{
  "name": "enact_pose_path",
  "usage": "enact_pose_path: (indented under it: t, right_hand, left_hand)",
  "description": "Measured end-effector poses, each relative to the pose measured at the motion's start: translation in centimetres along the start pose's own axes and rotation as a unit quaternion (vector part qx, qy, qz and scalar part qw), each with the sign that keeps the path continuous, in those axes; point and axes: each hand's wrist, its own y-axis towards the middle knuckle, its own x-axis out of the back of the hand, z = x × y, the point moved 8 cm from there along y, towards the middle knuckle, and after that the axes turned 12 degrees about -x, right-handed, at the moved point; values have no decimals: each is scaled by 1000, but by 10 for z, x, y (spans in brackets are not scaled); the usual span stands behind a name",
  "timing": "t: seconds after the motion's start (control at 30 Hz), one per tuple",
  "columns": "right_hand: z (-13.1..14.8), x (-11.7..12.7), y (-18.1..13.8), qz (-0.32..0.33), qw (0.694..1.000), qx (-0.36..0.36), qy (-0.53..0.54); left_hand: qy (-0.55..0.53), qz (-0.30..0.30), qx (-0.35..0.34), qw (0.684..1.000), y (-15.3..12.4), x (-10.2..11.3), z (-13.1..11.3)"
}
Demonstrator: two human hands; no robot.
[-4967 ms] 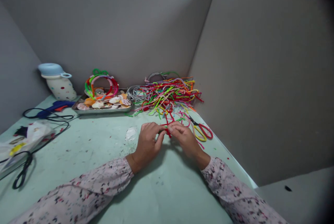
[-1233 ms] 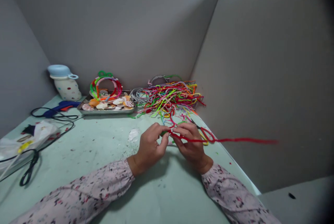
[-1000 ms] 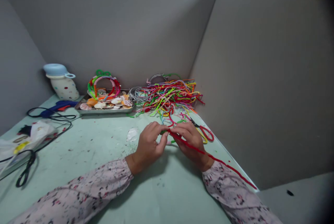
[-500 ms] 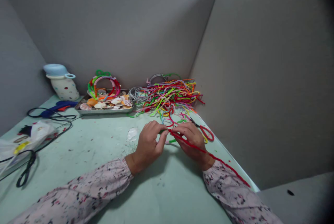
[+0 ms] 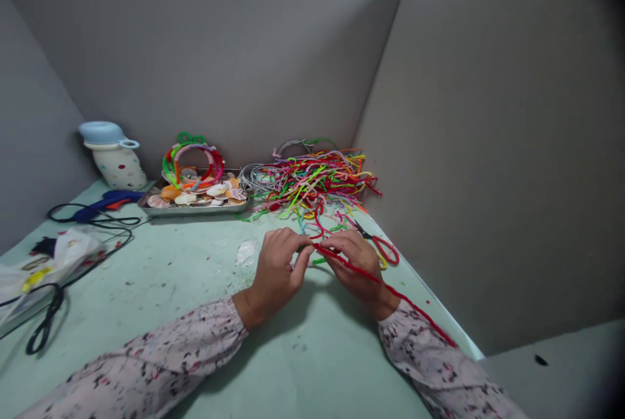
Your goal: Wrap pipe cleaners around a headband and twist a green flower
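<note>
A long red pipe cleaner [image 5: 415, 310] runs from between my fingertips back over my right hand and along the right sleeve. My left hand [image 5: 279, 269] pinches its near end between thumb and forefinger. Close beside it, my right hand [image 5: 355, 269] has its fingers curled and closed on the same red pipe cleaner. Both hands are held over the middle of the table, fingertips almost meeting. Bits of green and yellow pipe cleaner show just behind and under the right hand. Red-handled scissors [image 5: 385, 250] lie right of that hand.
A heap of coloured pipe cleaners [image 5: 322, 178] lies at the back. Left of it, a metal tray [image 5: 195, 209] holds shells and a pipe-cleaner ring [image 5: 217, 162]. A bottle [image 5: 117, 165], black cable [image 5: 43, 334] and plastic bag [image 5: 78, 246] are at the left.
Both hands keep their pinch on the red pipe cleaner with hardly any movement. Its free end along the right sleeve has shifted slightly left. The view has moved a little.
</note>
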Motion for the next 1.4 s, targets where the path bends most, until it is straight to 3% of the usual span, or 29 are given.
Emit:
enact_pose_path:
  t: [0.5,1.03,1.4]
  right_hand:
    - [-4,-2,3,26,992,-79,93]
    - [-11,-7,7,54,980,-148,121]
    - [-14,-14,4,105,965,-181,157]
  left_hand:
    - [1,16,0,1000,0,-2,-1]
    - [5,26,-1,1000,-1,-3,-1]
    - [1,32,-7,999,0,-3,-3]
